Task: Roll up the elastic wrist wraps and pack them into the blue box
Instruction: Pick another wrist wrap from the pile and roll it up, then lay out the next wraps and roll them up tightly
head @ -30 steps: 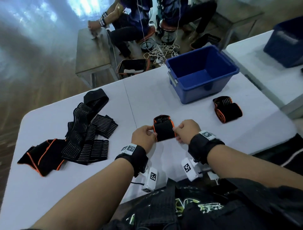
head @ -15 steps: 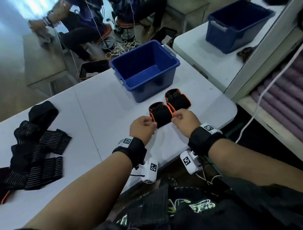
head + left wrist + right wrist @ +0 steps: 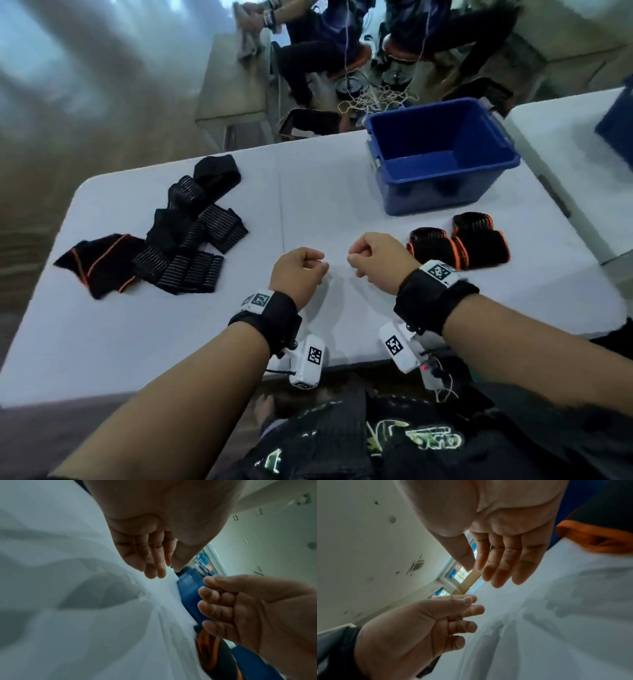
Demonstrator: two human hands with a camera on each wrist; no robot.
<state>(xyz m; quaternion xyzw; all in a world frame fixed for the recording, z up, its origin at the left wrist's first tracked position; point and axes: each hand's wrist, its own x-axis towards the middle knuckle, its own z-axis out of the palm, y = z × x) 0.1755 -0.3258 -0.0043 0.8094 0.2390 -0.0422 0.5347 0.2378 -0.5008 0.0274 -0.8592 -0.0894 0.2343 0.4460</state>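
Note:
Two rolled black wraps with orange edging, one beside the other, lie side by side on the white table, just in front of the empty blue box. My left hand and right hand hover close together over the table, left of the rolls. Both hold nothing and their fingers are loosely curled. In the left wrist view my left hand is relaxed and empty. In the right wrist view my right hand is the same, with a roll behind it.
A pile of unrolled black striped and orange-trimmed wraps lies on the table's left part. A second white table with another blue box stands at the right. People sit on stools beyond the far edge.
Both hands carried the rolled wrap to the right, set it down next to the other roll and let go. They now sit empty, left of the rolls.

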